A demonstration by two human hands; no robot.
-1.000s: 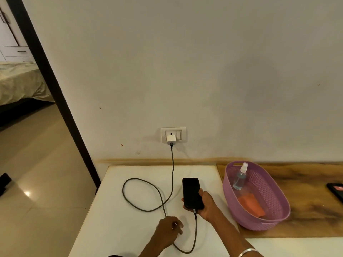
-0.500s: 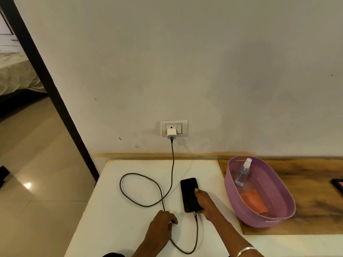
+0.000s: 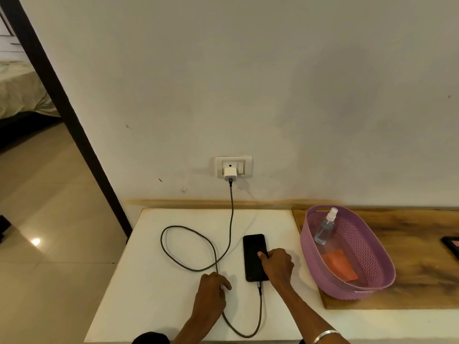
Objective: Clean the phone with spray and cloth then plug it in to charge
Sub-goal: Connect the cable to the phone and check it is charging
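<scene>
The black phone (image 3: 253, 254) lies flat, screen up, on the white table (image 3: 154, 294). My right hand (image 3: 278, 265) grips its right edge, thumb pressed on the screen. A dark charging cable (image 3: 188, 247) is plugged into the phone's near end; it loops over the table and rises to the white charger (image 3: 230, 174) in the wall socket. My left hand (image 3: 211, 291) rests on the table left of the phone, with its fingers curled over a stretch of the cable. The spray bottle (image 3: 324, 228) and the orange cloth (image 3: 339, 265) lie in the purple basket (image 3: 310, 256).
The basket stands on a wooden board (image 3: 422, 269) right of the phone. A dark flat object (image 3: 452, 245) sits at the board's right edge. The wall runs behind the table. To the left the table ends above a tiled floor (image 3: 49, 244) beside a dark door frame.
My right hand has lowered the phone from a raised hold to lying flat on the table. My left hand stayed on the cable.
</scene>
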